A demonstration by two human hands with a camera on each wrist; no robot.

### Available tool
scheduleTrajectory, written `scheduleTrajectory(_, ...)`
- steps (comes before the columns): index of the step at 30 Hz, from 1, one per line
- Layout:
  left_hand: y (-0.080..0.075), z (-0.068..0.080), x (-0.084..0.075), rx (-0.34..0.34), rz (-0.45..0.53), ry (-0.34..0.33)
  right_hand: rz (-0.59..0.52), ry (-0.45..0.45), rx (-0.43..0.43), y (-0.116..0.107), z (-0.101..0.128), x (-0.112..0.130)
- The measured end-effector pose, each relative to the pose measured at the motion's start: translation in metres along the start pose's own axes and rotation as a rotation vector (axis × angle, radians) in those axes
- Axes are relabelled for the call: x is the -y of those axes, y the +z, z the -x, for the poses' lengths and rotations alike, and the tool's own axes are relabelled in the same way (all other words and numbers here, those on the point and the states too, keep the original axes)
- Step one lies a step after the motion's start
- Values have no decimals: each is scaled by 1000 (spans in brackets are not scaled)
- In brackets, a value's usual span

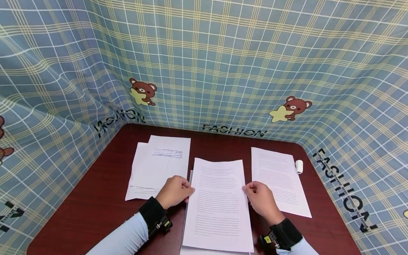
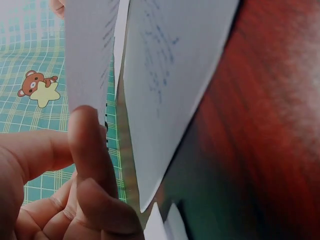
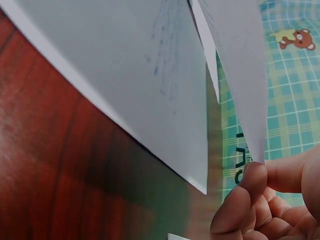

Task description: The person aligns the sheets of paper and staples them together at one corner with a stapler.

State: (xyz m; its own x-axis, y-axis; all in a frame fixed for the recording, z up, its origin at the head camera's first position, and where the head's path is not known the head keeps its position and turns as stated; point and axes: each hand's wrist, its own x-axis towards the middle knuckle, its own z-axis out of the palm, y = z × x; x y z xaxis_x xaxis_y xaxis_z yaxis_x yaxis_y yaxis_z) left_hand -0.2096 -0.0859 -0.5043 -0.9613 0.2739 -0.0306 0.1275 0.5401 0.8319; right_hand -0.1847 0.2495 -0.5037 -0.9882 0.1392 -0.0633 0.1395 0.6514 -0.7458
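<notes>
A printed sheet [image 1: 218,203] lies in the middle of the dark red table [image 1: 95,198], over more paper beneath it. My left hand [image 1: 174,191] pinches its left edge and my right hand [image 1: 260,199] pinches its right edge. The left wrist view shows curled fingers [image 2: 92,155] against the sheet's edge [image 2: 87,55]. In the right wrist view, fingertips [image 3: 250,185] meet the lower corner of the sheet [image 3: 240,65]. Both forearms wear light blue sleeves and black wrist bands.
A pile of sheets with blue scribbles [image 1: 159,166] lies to the left. Another printed sheet [image 1: 278,180] lies to the right, with a small white object [image 1: 299,166] beside it. Blue plaid cloth with bears [image 1: 204,60] walls in the table.
</notes>
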Motion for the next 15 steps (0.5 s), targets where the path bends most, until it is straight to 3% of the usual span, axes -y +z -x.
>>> scheduleTrajectory(15,4,5,7,20,-40,-14,62,-10,4,13,1,-3)
